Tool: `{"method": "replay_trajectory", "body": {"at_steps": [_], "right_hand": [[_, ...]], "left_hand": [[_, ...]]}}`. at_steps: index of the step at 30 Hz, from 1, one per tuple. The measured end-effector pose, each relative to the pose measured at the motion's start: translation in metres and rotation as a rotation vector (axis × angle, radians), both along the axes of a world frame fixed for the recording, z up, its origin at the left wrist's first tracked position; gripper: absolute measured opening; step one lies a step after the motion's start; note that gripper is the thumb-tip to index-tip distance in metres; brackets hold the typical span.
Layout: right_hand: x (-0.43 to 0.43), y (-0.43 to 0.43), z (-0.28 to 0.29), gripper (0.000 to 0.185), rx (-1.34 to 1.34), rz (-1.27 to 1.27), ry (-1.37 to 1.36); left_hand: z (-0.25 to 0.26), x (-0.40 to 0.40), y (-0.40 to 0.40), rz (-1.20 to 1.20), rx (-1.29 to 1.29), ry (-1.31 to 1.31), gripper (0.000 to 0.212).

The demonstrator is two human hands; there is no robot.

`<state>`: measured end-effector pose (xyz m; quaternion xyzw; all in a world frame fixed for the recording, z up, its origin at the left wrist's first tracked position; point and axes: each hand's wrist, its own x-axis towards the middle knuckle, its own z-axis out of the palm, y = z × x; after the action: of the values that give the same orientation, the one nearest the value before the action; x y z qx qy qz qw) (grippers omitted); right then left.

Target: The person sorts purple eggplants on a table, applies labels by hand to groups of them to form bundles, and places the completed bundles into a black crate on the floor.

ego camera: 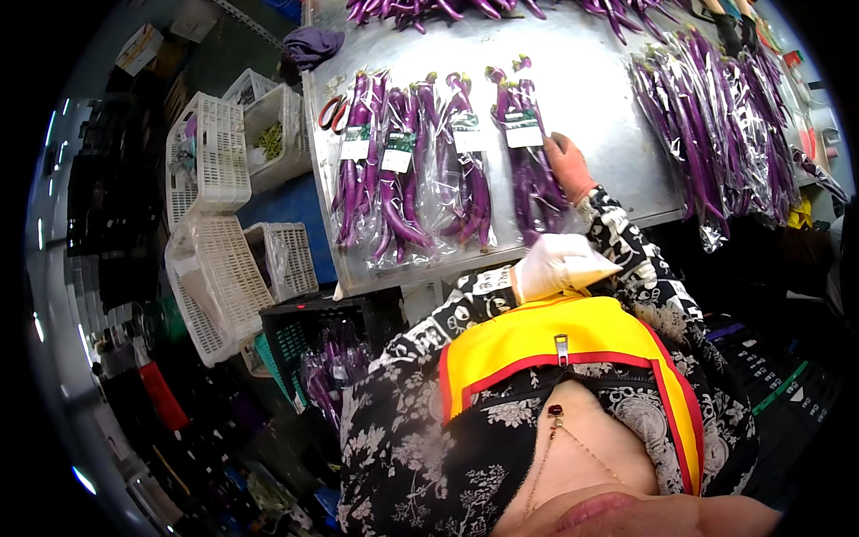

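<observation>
My right hand (569, 166), in an orange-pink glove, touches the right side of a clear bag of long purple eggplants (530, 164) with a green-and-white label. Its fingertips are partly hidden at the bag's edge. Close to my body, just below that bag, my left hand (550, 267) is curled in a white glove; a pale pointed piece shows at its right side, and I cannot tell whether it is held. Left of my right hand lie several more labelled bags: one eggplant bag (463, 174), another (401, 181), and a third (359, 174) at the far left.
Loose eggplants (402, 10) lie along the back of the metal table (597, 87). Bagged eggplants (711, 127) are piled at the right, near another person's arms. Red-handled scissors (332, 114) and a purple cloth (312, 48) lie at the left edge. White crates (218, 282) stand beyond.
</observation>
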<state>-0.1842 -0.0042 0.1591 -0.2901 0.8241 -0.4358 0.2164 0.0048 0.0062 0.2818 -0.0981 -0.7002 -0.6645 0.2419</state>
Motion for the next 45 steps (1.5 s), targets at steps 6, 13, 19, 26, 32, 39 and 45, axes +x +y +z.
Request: {"method": "replay_trajectory", "body": {"at_steps": [6,13,19,26,32,39,45], "right_hand": [[0.022,-0.025,0.022,0.07,-0.057,0.145,-0.183],[-0.051,0.076,0.086,0.084,0.294,-0.111,0.605],[-0.164,0.211,0.103,0.085,0.637,-0.713,0.885],[-0.252,0.194,0.126,0.09,0.779,-0.447,0.712],[-0.264,0.147,0.168,0.054,0.897,-0.303,0.633],[-0.154,0.129,0.189,0.051,0.335,-0.276,0.432],[-0.044,0.136,-0.033,0.042,0.169,-0.286,0.26]], "left_hand": [[0.036,-0.02,0.024,-0.011,0.065,-0.245,0.019],[-0.01,-0.043,-0.005,0.111,-0.458,0.045,0.019],[-0.017,-0.066,0.001,0.216,-0.45,0.223,0.025],[-0.022,-0.066,0.026,0.009,-0.123,0.022,0.014],[-0.011,-0.061,0.021,0.041,-0.38,0.027,0.024],[-0.025,-0.062,0.025,0.086,-0.351,0.144,0.021],[-0.028,-0.059,0.036,-0.08,0.048,-0.176,0.015]]}}
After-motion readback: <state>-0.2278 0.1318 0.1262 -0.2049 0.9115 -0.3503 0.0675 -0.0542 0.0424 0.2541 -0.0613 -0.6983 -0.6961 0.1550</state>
